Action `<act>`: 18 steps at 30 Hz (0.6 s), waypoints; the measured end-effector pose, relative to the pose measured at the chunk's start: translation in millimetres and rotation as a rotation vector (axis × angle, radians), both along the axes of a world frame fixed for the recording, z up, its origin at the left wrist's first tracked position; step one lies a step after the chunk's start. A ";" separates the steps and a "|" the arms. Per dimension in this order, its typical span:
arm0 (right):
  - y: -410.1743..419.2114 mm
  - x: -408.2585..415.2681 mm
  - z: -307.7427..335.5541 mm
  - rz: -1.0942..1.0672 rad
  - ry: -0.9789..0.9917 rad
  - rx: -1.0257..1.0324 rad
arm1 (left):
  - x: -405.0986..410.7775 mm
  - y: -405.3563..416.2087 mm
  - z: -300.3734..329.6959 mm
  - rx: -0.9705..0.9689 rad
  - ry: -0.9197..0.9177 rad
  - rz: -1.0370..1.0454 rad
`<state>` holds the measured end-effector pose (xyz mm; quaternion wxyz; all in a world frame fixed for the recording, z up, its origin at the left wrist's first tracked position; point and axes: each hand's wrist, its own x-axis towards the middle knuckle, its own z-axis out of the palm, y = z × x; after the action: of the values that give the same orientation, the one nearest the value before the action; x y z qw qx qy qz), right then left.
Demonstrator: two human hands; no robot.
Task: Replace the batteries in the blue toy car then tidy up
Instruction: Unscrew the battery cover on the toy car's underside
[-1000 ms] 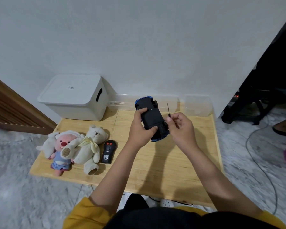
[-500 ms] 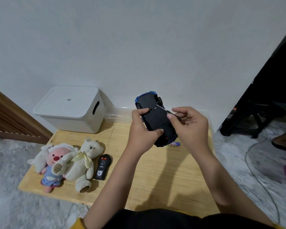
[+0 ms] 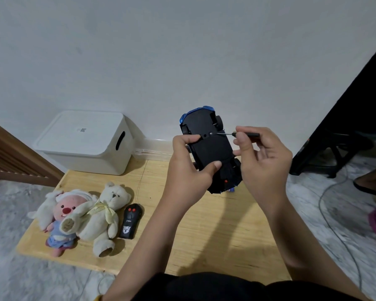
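Blue toy car, belly up above the table's far edge, clamped in your left hand. Your right hand pinches the screwdriver, shaft crosswise to the car's long axis, tip at the cover screw.

Left hand grips car; right hand pinches screwdriver.

plush toys, remote crowd table's left
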<state>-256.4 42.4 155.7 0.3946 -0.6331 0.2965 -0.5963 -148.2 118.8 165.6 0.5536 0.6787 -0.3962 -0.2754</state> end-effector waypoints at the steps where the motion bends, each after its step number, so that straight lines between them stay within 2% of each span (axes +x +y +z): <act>1: 0.2 0.2 0.9 0.003 -0.001 -0.015 | -1.1 0.4 0.8 -0.006 -0.015 0.003; 7: 0.0 1.2 2.6 0.022 -0.016 -0.044 | -7.5 1.3 1.3 -0.018 -0.074 0.018; 18: -1.5 -0.7 -0.8 0.026 -0.024 -0.056 | -10.9 0.0 1.0 -0.027 -0.061 0.017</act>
<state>-257.1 40.9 154.9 0.3879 -0.6407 0.2665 -0.6067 -159.1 118.8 166.6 0.5528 0.6825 -0.4110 -0.2444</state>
